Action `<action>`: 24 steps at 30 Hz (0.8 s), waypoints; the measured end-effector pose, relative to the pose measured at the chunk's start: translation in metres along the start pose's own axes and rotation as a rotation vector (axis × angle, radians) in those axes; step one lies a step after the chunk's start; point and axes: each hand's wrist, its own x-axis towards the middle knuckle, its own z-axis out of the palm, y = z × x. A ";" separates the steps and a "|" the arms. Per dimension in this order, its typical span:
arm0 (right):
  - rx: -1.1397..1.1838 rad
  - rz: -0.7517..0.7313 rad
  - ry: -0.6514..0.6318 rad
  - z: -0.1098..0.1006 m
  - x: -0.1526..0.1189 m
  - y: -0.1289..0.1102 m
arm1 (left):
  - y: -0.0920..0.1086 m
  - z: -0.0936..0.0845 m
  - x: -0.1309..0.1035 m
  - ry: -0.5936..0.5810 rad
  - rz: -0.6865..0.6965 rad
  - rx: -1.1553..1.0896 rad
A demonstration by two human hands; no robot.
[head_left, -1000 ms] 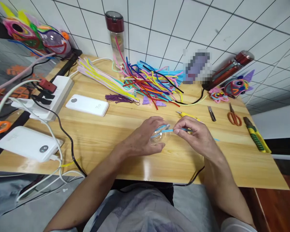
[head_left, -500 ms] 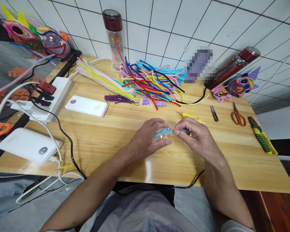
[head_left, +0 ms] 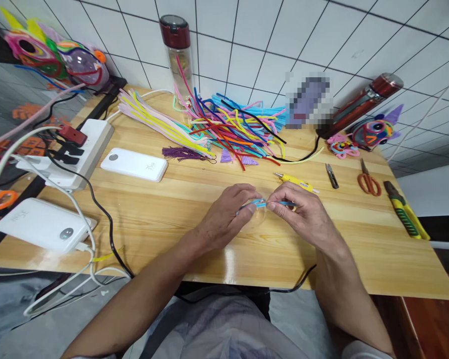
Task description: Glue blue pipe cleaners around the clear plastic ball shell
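A clear, rounded plastic piece (head_left: 260,218) sits between my hands above the wooden table, with a blue strip (head_left: 261,203) across its top. My left hand (head_left: 228,214) is closed on the piece and the left part of the strip, thumb near its upper edge. My right hand (head_left: 299,208) pinches the strip between thumb and forefinger, and its blue end shows past the fingers. A yellow pen-like tool (head_left: 294,180) lies just behind my right hand. The underside of the clear piece is hard to make out.
Behind lies a pile of colourful fuzzy sticks (head_left: 235,124) beside a bottle (head_left: 175,55). Scissors (head_left: 368,182), a small cutter (head_left: 332,176) and pliers (head_left: 402,209) are at right. White power banks (head_left: 134,164), a power strip (head_left: 93,144) and cables occupy the left.
My left thumb has moved up from the lower side of the clear piece onto the blue strip. My right hand has barely moved and still pinches the strip.
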 end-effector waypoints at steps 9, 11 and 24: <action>0.016 0.028 0.011 0.003 0.000 0.002 | -0.001 0.003 0.001 0.026 -0.006 -0.015; 0.023 0.039 0.012 0.005 0.000 0.003 | -0.002 0.003 0.001 0.032 0.005 -0.020; 0.049 0.113 0.024 0.006 0.000 0.001 | 0.003 0.001 -0.001 0.026 0.046 0.029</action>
